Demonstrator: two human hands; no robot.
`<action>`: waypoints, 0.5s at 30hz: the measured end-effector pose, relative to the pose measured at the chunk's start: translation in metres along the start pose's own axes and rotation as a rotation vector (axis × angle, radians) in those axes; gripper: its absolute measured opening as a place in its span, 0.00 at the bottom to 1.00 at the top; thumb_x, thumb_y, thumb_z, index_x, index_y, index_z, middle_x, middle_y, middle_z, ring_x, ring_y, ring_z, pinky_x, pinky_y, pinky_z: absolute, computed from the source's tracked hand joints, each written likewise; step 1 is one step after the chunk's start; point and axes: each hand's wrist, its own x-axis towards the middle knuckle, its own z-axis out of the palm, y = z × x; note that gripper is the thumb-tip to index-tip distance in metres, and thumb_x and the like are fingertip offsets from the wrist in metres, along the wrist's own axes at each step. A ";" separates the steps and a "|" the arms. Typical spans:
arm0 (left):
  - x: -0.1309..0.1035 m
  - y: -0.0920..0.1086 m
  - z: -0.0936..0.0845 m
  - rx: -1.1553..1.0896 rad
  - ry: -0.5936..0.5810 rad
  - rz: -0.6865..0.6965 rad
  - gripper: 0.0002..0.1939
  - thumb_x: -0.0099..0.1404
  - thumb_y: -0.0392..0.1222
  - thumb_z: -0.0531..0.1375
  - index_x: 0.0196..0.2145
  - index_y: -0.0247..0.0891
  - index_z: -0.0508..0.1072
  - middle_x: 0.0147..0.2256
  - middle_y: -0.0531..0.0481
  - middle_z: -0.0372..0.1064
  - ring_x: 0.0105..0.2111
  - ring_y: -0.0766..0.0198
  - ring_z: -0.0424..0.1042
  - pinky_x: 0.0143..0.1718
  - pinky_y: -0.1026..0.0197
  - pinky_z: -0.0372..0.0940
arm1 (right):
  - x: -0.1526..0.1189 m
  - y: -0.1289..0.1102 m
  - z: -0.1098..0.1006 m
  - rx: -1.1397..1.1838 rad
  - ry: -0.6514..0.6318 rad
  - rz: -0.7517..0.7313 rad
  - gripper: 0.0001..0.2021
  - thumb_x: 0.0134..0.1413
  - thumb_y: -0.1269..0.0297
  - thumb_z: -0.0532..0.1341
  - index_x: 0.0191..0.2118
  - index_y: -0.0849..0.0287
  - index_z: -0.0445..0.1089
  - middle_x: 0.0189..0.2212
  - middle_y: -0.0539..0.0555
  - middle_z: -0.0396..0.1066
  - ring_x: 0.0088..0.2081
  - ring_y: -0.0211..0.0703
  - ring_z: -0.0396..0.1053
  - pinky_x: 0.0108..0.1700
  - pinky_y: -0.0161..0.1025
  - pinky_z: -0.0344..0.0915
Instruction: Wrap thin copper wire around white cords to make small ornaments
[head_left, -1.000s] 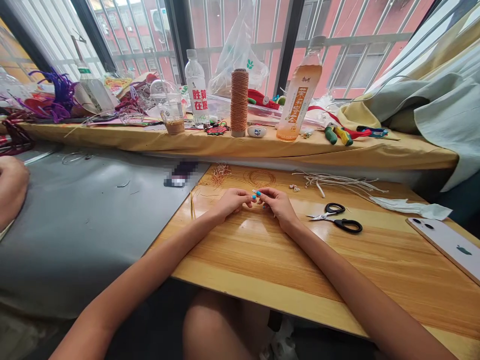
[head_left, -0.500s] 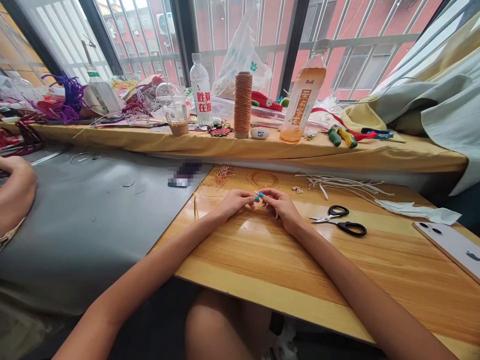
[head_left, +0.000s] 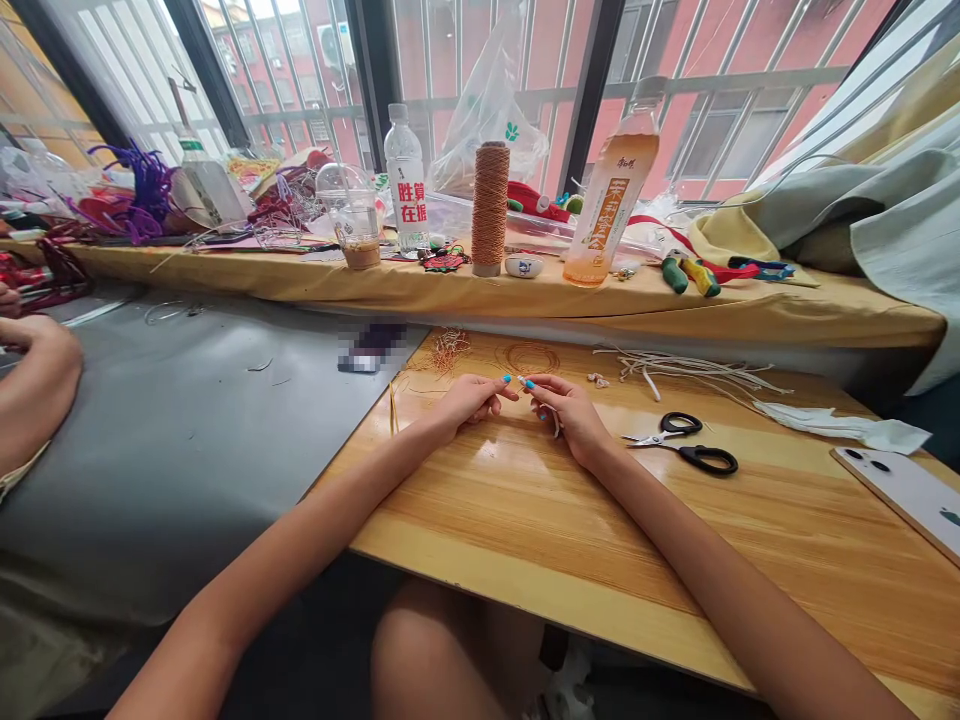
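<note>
Over the wooden board, my right hand (head_left: 568, 410) pinches a short piece of white cord (head_left: 556, 424), whose end hangs below the fingers. My left hand (head_left: 474, 400) is just beside it, thumb and forefinger closed near the cord's upper tip; what lies between them is too small to make out. Behind the hands is a coil of thin copper-coloured thread (head_left: 531, 358), with a tangle of thread (head_left: 450, 348) to its left. Small white knotted bits (head_left: 598, 380) and a bundle of white cords (head_left: 690, 368) lie to the right. Black-handled scissors (head_left: 682, 440) rest partly open beside my right hand.
A white phone (head_left: 896, 500) and white tissue (head_left: 847, 422) lie at the right. On the cloth-covered ledge (head_left: 420, 292) stand a brown thread spool (head_left: 490, 210), a tea bottle (head_left: 611, 195), a water bottle (head_left: 406, 185) and a cup (head_left: 358, 235). Another person's arm (head_left: 37, 390) is at the left.
The fingertips of my two hands have moved slightly apart, and my left thumb has lifted a little. More of the white cord shows below my right hand.
</note>
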 end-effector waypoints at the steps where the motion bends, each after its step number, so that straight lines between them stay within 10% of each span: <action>1: 0.000 0.000 0.000 -0.001 -0.007 0.003 0.20 0.55 0.52 0.51 0.33 0.31 0.72 0.16 0.56 0.55 0.13 0.77 0.45 0.15 0.68 0.37 | 0.000 0.000 0.000 0.007 0.003 0.004 0.14 0.31 0.60 0.64 0.29 0.61 0.68 0.17 0.45 0.63 0.19 0.28 0.56 0.21 0.30 0.49; 15: -0.004 0.002 -0.001 0.099 -0.072 -0.019 0.16 0.52 0.50 0.55 0.22 0.32 0.68 0.14 0.57 0.53 0.13 0.76 0.46 0.15 0.67 0.37 | 0.000 -0.002 0.000 0.033 0.012 0.072 0.14 0.27 0.61 0.65 0.27 0.60 0.69 0.18 0.46 0.64 0.19 0.29 0.56 0.21 0.30 0.49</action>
